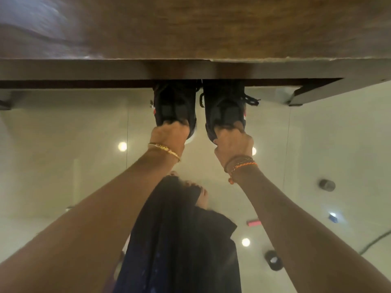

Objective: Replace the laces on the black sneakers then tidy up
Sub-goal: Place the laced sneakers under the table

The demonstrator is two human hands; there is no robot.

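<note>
Below, each outstretched hand grips a heel: left hand (169, 132) left sneaker (175, 104), right hand (233, 142) right sneaker (224, 106).

A wooden table (211, 28) stands over pale glossy floor tiles (63, 166); a pink object (254, 223), perhaps a marker, lies there.

I count two black sneakers (175, 106) (225, 108) at frame centre, two hands, left hand (169, 134) and right hand (233, 142), each gripping one, and one desk (190, 28) up top.
</note>
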